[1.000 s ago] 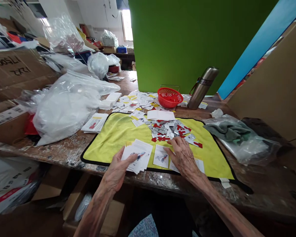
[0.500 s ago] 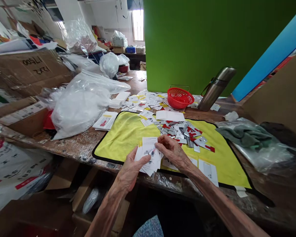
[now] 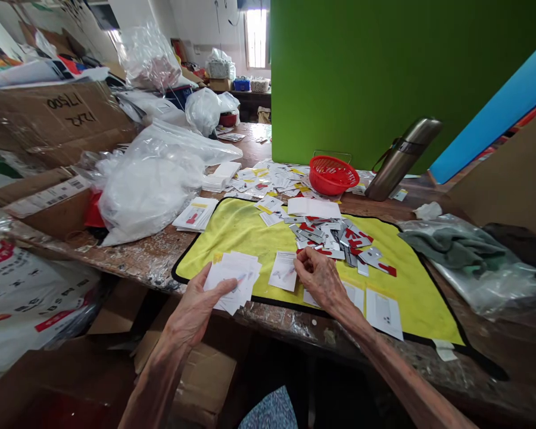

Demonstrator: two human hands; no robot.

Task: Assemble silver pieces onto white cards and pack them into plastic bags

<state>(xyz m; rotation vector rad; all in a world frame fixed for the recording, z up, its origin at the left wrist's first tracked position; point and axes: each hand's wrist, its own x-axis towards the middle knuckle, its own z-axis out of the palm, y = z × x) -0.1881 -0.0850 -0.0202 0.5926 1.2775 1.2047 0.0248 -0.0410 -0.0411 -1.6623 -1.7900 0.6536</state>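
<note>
My left hand (image 3: 194, 310) grips a fanned stack of white printed cards (image 3: 233, 277) over the near edge of a yellow cloth (image 3: 232, 235). My right hand (image 3: 322, 279) rests on the cloth with its fingers curled, touching a single white card (image 3: 284, 270) that lies flat. Just beyond my right hand sits a heap of small silver and red pieces (image 3: 335, 235). More white cards (image 3: 384, 307) lie on the cloth to the right of that hand.
A red basket (image 3: 333, 174) and a steel flask (image 3: 402, 158) stand before a green board (image 3: 361, 77). Loose cards (image 3: 272, 177) litter the table behind the cloth. Big plastic bags (image 3: 152, 185) and cardboard boxes (image 3: 53, 119) crowd the left; a bagged grey cloth (image 3: 455, 247) lies right.
My right hand drew a card from the stack and laid it on the cloth. My left hand with the stack has shifted left. The view has turned a little.
</note>
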